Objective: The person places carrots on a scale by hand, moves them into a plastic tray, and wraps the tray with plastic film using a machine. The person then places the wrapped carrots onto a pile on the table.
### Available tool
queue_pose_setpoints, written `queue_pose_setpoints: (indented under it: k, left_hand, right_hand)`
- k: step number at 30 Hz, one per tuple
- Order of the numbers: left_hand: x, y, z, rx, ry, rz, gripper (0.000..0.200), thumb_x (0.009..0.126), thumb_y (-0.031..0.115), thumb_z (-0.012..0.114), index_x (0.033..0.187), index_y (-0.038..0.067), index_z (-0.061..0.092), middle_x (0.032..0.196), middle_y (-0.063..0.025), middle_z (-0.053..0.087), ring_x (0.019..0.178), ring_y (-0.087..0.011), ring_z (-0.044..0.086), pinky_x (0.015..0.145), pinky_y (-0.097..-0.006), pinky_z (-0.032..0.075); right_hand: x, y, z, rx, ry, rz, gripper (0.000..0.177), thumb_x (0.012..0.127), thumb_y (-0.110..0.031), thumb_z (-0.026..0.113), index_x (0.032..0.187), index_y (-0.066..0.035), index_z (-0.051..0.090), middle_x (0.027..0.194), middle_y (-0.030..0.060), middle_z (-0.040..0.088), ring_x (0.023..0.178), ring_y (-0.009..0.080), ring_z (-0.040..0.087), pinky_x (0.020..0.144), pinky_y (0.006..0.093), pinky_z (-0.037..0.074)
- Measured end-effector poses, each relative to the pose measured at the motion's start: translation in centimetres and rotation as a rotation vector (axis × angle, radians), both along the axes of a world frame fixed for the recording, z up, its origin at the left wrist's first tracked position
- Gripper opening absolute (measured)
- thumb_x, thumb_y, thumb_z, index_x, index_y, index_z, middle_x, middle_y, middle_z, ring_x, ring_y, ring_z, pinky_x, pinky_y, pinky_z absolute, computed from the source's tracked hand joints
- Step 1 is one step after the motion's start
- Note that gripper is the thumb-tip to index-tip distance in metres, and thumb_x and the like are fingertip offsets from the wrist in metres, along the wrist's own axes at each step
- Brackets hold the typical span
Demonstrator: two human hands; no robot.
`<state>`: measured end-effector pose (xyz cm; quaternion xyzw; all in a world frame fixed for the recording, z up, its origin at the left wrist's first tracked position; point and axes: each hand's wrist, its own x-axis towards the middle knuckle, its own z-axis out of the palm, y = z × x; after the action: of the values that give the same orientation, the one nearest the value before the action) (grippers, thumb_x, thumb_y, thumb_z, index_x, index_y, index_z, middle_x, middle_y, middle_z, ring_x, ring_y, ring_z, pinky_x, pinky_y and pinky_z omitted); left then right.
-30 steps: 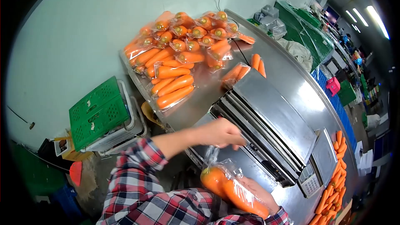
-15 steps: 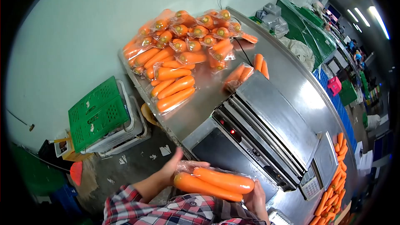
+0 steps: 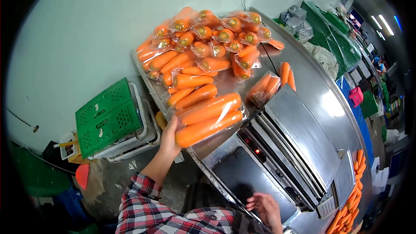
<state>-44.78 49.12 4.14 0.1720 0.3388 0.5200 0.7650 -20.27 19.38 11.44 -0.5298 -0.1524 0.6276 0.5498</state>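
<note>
My left hand (image 3: 168,135) grips a clear bag of carrots (image 3: 210,121) at its near left end, holding it out over the steel table. Two large carrots show through the shiny film. Just beyond it lies a heap of bagged carrots (image 3: 190,80), several bags deep. My right hand (image 3: 264,208) is empty, its fingers loosely curled and apart, over the front of the bag sealing machine (image 3: 277,151). A red light glows on the machine's panel.
Bagged carrots (image 3: 265,87) lie behind the machine. Right of it stand a scale (image 3: 327,206) and a pile of loose carrots (image 3: 351,208). A green crate (image 3: 108,117) sits on white baskets on the floor, left of the steel table (image 3: 320,91).
My left hand has carried the bag of carrots up and forward to the heap. My right hand has let go of the bag and stayed low by the machine.
</note>
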Motion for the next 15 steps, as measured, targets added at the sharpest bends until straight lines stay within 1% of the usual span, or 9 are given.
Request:
queue_pose_setpoints:
  k: [1, 4, 5, 8, 11, 12, 13, 14, 15]
  left_hand:
    - [0.3, 0.9, -0.2, -0.02, 0.006, -0.008, 0.044, 0.093, 0.036, 0.053, 0.122, 0.004, 0.047, 0.117, -0.0092, 0.055, 0.107, -0.0214, 0.055, 0.09, -0.0369, 0.047]
    - [2.2, 2.8, -3.1, -0.05, 0.064, 0.056, 0.044, 0.092, 0.036, 0.054, 0.122, 0.004, 0.048, 0.114, -0.0079, 0.055, 0.104, -0.0204, 0.055, 0.089, -0.0363, 0.047]
    - [2.9, 3.0, -3.5, -0.054, 0.118, 0.102, 0.042, 0.092, 0.034, 0.055, 0.12, 0.004, 0.049, 0.11, -0.0064, 0.056, 0.101, -0.0192, 0.055, 0.088, -0.0354, 0.047]
    - [3.8, 3.1, -3.1, -0.072, 0.097, 0.095, 0.039, 0.091, 0.035, 0.057, 0.116, 0.005, 0.052, 0.109, -0.0046, 0.056, 0.098, -0.0175, 0.054, 0.086, -0.0333, 0.046]
    - [3.5, 4.9, -4.4, -0.082, 0.133, 0.129, 0.043, 0.089, 0.037, 0.059, 0.117, 0.005, 0.052, 0.109, -0.0047, 0.056, 0.099, -0.0183, 0.055, 0.088, -0.0334, 0.046]
    - [3.1, 5.8, -3.3, -0.044, 0.151, 0.112, 0.044, 0.087, 0.037, 0.062, 0.118, 0.006, 0.052, 0.107, -0.0039, 0.056, 0.096, -0.0194, 0.057, 0.085, -0.0346, 0.047]
    - [3.2, 6.5, -1.3, -0.038, 0.383, 0.159, 0.043, 0.088, 0.04, 0.059, 0.115, 0.007, 0.054, 0.1, -0.0045, 0.057, 0.088, -0.0199, 0.058, 0.076, -0.0345, 0.049]
    - [2.1, 8.2, -3.2, 0.052, 0.504, 0.158, 0.039, 0.09, 0.041, 0.053, 0.108, 0.006, 0.057, 0.093, -0.0058, 0.058, 0.082, -0.0201, 0.058, 0.07, -0.0341, 0.048]
    - [1.2, 10.0, -5.2, 0.137, 0.627, 0.165, 0.041, 0.092, 0.043, 0.048, 0.101, 0.006, 0.061, 0.085, -0.0071, 0.06, 0.076, -0.0204, 0.058, 0.064, -0.0337, 0.048]
  right_hand:
    - [-0.1, -0.2, -0.3, -0.044, 0.019, -0.031, 0.035, 0.096, -0.023, 0.044, 0.119, 0.005, 0.046, 0.105, 0.0251, 0.058, 0.088, 0.0319, 0.061, 0.079, 0.0416, 0.051]
    - [-0.5, -0.1, 0.6, -0.174, 0.006, -0.053, 0.039, 0.096, -0.024, 0.046, 0.122, 0.005, 0.046, 0.107, 0.0186, 0.059, 0.09, 0.0247, 0.06, 0.078, 0.0328, 0.048]
    - [-0.6, 0.1, 0.9, -0.187, -0.012, -0.064, 0.038, 0.097, -0.023, 0.044, 0.122, 0.005, 0.046, 0.106, 0.0184, 0.059, 0.09, 0.0246, 0.06, 0.077, 0.0324, 0.048]
    - [-0.7, 0.2, 1.0, -0.237, -0.021, -0.083, 0.037, 0.097, -0.023, 0.044, 0.121, 0.005, 0.046, 0.106, 0.0182, 0.059, 0.089, 0.0243, 0.06, 0.077, 0.0321, 0.048]
    - [-0.5, 0.3, 0.6, -0.237, -0.058, -0.051, 0.039, 0.097, -0.024, 0.045, 0.123, 0.005, 0.046, 0.108, 0.0183, 0.059, 0.09, 0.0241, 0.06, 0.079, 0.0324, 0.048]
    - [-0.6, -0.3, 0.3, -0.244, -0.073, -0.065, 0.039, 0.097, -0.024, 0.045, 0.123, 0.005, 0.045, 0.109, 0.0183, 0.059, 0.09, 0.0241, 0.06, 0.08, 0.0326, 0.048]
    - [0.1, -0.9, -1.7, -0.22, -0.085, -0.069, 0.033, 0.097, -0.02, 0.043, 0.119, 0.004, 0.047, 0.105, 0.0229, 0.059, 0.087, 0.0294, 0.062, 0.077, 0.0389, 0.052]
    - [0.2, -1.4, -1.7, -0.239, -0.083, -0.101, 0.032, 0.097, -0.019, 0.045, 0.12, 0.002, 0.047, 0.107, 0.0211, 0.06, 0.09, 0.0248, 0.062, 0.077, 0.0341, 0.052]
    - [0.4, -1.9, -1.4, -0.295, -0.118, -0.118, 0.033, 0.097, -0.022, 0.045, 0.121, 0.001, 0.047, 0.107, 0.0176, 0.06, 0.089, 0.0227, 0.063, 0.078, 0.0324, 0.052]
